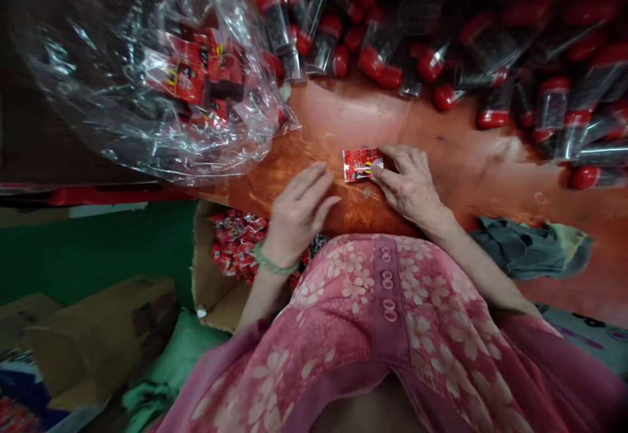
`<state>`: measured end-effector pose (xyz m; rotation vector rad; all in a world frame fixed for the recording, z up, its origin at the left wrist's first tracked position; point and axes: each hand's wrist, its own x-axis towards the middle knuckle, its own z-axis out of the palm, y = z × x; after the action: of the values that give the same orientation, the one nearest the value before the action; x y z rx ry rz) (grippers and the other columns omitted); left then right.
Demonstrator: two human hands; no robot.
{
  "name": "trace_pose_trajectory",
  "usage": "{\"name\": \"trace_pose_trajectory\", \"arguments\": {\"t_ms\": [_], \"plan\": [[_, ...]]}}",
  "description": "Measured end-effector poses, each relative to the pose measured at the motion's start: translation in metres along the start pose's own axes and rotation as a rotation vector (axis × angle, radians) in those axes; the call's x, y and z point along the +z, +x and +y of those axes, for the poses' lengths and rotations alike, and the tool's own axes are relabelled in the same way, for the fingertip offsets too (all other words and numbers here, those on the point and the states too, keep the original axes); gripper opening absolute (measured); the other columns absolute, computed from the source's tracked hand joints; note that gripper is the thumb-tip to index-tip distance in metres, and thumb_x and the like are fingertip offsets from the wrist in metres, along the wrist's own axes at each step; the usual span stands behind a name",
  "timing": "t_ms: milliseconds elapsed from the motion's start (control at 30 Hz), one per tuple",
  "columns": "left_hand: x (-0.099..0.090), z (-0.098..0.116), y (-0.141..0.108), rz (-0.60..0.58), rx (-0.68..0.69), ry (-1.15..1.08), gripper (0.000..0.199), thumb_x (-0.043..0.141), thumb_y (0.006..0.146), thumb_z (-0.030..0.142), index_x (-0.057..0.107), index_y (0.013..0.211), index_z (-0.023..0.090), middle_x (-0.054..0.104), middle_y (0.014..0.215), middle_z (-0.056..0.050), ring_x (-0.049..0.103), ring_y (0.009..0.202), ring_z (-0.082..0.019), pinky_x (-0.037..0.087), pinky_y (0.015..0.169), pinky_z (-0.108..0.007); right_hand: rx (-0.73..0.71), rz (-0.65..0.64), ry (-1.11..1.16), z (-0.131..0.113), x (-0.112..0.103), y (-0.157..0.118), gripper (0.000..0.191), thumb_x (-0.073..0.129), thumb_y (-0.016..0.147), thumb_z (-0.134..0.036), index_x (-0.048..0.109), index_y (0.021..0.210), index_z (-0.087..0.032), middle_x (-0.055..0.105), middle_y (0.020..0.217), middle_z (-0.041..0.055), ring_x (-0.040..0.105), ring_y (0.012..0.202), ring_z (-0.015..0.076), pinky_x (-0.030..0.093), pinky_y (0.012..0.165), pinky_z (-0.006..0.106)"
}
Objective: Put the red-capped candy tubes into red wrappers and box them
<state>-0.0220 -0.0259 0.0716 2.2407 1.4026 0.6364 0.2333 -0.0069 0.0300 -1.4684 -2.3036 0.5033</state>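
Observation:
A small red foil sachet [360, 164] with a printed spiral and yellow marks lies on the orange-red surface [333, 116] in front of me. My right hand [405, 181] presses on the sachet's right end, with the thumb and fingertips on it. My left hand [299, 210] hovers just left of and below the sachet, fingers extended and holding nothing. It does not appear to touch the sachet. A green beaded bracelet [275, 259] circles my left wrist.
A clear plastic bag [118, 73] of red sachets lies at upper left. Several clear jars with red lids [552, 109] are heaped along the top and right. A cardboard box [226, 243] of sachets sits below the surface, and a grey cloth [520, 250] lies at right.

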Motion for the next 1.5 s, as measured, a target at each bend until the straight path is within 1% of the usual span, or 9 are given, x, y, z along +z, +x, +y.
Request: {"name": "trace_pose_trajectory", "arguments": {"t_ms": [100,233,400,500,700,900,1233,1367,1500], "plan": [[0.042,0.005,0.031,-0.036,0.176,-0.018,0.040,0.060,0.098,0.032,0.060,0.136,0.018,0.061,0.146,-0.014,0.055,0.142,-0.027,0.050,0.118,-0.047,-0.001,-0.004,-0.009,-0.002,-0.004,0.002,0.032,0.049,0.104,-0.035,0.075,0.116,-0.023,0.063,0.139,0.0146,0.052,0.124,0.0314,0.043,0.100,0.050],[0.063,-0.002,0.045,0.020,0.333,0.050,0.035,0.059,0.098,0.024,0.062,0.130,0.012,0.066,0.138,-0.020,0.060,0.136,-0.028,0.056,0.112,-0.046,0.007,-0.033,-0.002,-0.007,-0.012,0.004,0.033,0.051,0.103,-0.036,0.076,0.119,-0.022,0.062,0.140,0.0170,0.051,0.125,0.0326,0.046,0.099,0.051],[0.063,-0.003,0.043,0.067,0.331,0.056,0.022,0.055,0.098,0.016,0.069,0.115,0.015,0.068,0.134,-0.018,0.062,0.133,-0.027,0.058,0.107,-0.046,-0.007,-0.137,0.054,-0.010,-0.026,0.010,0.032,0.051,0.103,-0.032,0.076,0.116,-0.018,0.062,0.140,0.0180,0.051,0.128,0.0326,0.047,0.104,0.052],[0.065,0.001,0.044,0.141,0.256,0.069,0.019,0.054,0.097,0.014,0.071,0.104,0.017,0.072,0.122,-0.015,0.067,0.115,-0.024,0.059,0.096,-0.043,-0.019,-0.186,0.102,-0.002,-0.041,0.022,0.032,0.049,0.104,-0.033,0.074,0.116,-0.017,0.068,0.130,0.0149,0.058,0.118,0.0292,0.050,0.102,0.048],[0.067,0.006,0.050,0.166,0.191,0.052,0.013,0.060,0.097,0.022,0.065,0.087,0.016,0.069,0.087,-0.006,0.061,0.081,-0.017,0.053,0.075,-0.030,0.172,-0.108,-0.239,0.024,-0.062,0.067,0.037,0.040,0.103,-0.021,0.068,0.125,-0.012,0.067,0.116,0.0206,0.059,0.107,0.0338,0.050,0.094,0.051],[0.057,0.005,0.053,0.042,0.177,0.001,0.023,0.060,0.098,0.036,0.068,0.091,0.016,0.069,0.092,-0.006,0.062,0.084,-0.017,0.053,0.078,-0.029,0.329,-0.125,-0.380,0.027,-0.050,0.093,0.053,0.055,0.098,-0.047,0.055,0.142,-0.016,0.061,0.126,0.0245,0.057,0.113,0.0397,0.046,0.092,0.052],[0.054,0.016,0.056,-0.076,0.103,0.163,0.027,0.048,0.103,0.027,0.071,0.103,0.013,0.070,0.098,-0.011,0.061,0.089,-0.021,0.054,0.082,-0.033,0.517,-0.054,-0.446,0.036,-0.029,0.103,0.067,0.029,0.103,-0.061,0.043,0.144,-0.009,0.058,0.129,0.0251,0.059,0.114,0.0364,0.044,0.095,0.051],[0.056,0.017,0.056,-0.039,0.125,0.188,0.026,0.050,0.101,0.023,0.071,0.090,0.013,0.071,0.090,-0.010,0.062,0.083,-0.020,0.053,0.078,-0.032,0.531,-0.042,-0.407,0.039,-0.031,0.112,0.073,0.032,0.100,-0.068,0.041,0.144,-0.012,0.054,0.134,0.0266,0.060,0.111,0.0376,0.048,0.089,0.050],[0.057,0.013,0.057,0.108,0.078,0.039,0.019,0.060,0.097,0.024,0.072,0.086,0.015,0.071,0.080,-0.006,0.064,0.077,-0.017,0.052,0.072,-0.029,0.471,-0.005,-0.331,0.050,-0.031,0.111,0.063,0.038,0.100,-0.062,0.045,0.140,-0.013,0.055,0.133,0.0258,0.063,0.107,0.0367,0.050,0.087,0.049]]}}
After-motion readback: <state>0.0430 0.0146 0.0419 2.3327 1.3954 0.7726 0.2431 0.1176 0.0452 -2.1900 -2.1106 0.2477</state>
